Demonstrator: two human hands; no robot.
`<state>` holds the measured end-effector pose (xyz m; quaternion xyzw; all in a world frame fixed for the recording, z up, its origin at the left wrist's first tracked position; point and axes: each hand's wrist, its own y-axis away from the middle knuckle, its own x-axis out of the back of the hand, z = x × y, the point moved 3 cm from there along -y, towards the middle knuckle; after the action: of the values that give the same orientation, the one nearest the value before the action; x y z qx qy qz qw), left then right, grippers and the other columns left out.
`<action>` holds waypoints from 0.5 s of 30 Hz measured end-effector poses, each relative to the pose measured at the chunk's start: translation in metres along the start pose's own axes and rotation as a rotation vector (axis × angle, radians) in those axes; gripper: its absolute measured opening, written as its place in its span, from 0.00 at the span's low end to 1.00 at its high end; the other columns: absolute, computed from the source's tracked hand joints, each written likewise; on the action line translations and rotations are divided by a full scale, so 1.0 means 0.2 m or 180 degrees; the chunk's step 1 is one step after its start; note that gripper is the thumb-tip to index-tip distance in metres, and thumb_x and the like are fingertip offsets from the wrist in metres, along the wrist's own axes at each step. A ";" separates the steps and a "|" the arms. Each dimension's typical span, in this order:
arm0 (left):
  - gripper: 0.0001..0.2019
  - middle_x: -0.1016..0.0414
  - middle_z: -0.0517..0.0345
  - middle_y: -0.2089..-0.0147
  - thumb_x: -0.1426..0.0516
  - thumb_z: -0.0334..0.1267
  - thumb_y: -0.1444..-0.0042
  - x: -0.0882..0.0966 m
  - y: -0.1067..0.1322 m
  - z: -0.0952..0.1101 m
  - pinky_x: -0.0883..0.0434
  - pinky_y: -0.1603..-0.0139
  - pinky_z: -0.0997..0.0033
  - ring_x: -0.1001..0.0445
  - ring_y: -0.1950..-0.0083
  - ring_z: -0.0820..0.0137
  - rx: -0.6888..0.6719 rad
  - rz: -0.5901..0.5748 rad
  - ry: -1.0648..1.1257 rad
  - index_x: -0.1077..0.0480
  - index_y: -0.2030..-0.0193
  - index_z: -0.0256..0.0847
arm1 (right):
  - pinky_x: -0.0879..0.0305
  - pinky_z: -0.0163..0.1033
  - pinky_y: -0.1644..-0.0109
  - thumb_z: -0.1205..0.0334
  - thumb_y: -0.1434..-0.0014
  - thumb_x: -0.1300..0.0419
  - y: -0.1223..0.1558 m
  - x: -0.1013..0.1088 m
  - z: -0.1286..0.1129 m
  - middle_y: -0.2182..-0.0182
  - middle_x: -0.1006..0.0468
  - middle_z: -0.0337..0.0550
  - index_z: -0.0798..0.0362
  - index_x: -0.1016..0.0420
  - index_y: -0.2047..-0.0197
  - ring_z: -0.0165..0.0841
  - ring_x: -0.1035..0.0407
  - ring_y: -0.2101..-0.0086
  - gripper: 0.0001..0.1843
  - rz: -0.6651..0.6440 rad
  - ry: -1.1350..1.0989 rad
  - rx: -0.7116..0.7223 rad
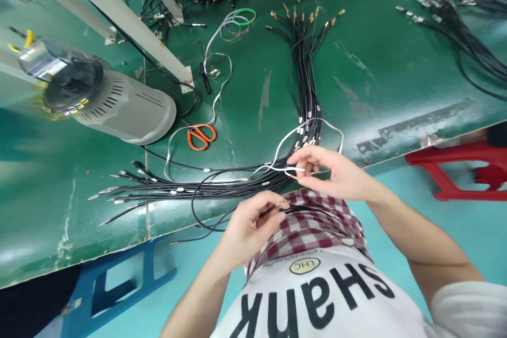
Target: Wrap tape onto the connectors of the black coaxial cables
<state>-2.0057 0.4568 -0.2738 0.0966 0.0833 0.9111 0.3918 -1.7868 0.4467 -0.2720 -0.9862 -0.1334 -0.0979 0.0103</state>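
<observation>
A long bundle of thin black cables (304, 90) with small metal ends lies bent across the green table (380, 63), curving from the far middle to the near left. My left hand (251, 224) is closed, pinching a black cable at the table's near edge. My right hand (330, 171) is closed on a white twist tie (295, 140) that loops around the bundle just above my fingers. Both hands sit close together over my checked shirt.
Orange-handled scissors (202, 135) lie left of the bundle. A grey tape dispenser machine (106, 100) stands at the left beside white frame legs (114, 10). More cable bundles (459, 26) lie at the far right and top. A red stool (459, 169) and a blue stool (119, 280) stand below the table edge.
</observation>
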 end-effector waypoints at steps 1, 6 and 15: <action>0.04 0.26 0.56 0.60 0.41 0.32 0.38 0.01 -0.01 0.01 0.32 0.60 0.73 0.29 0.60 0.71 -0.0074 0.0242 0.0117 0.27 0.57 0.42 | 0.36 0.35 0.57 0.67 0.37 0.41 0.00 0.00 0.00 0.60 0.27 0.39 0.50 0.31 0.47 0.29 0.33 0.62 0.14 -0.0038 0.0042 -0.0013; 0.10 0.23 0.56 0.60 0.40 0.32 0.39 0.01 -0.07 0.03 0.32 0.65 0.74 0.30 0.66 0.73 -0.0447 0.0878 -0.0248 0.24 0.51 0.43 | 0.36 0.34 0.59 0.68 0.38 0.40 0.02 -0.02 -0.03 0.63 0.27 0.37 0.52 0.32 0.58 0.28 0.34 0.65 0.05 -0.0356 -0.0077 -0.0050; 0.01 0.26 0.59 0.65 0.39 0.34 0.39 0.00 -0.09 0.07 0.34 0.67 0.76 0.29 0.65 0.73 -0.0478 0.0399 -0.0741 0.25 0.61 0.42 | 0.34 0.36 0.60 0.63 0.38 0.37 0.04 -0.04 -0.04 0.56 0.27 0.42 0.52 0.26 0.56 0.28 0.32 0.65 0.07 -0.0629 0.0252 0.0068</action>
<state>-1.9900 0.4713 -0.2652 0.1770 -0.0372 0.9201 0.3473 -1.7930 0.4374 -0.2653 -0.9634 -0.2305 -0.1359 0.0163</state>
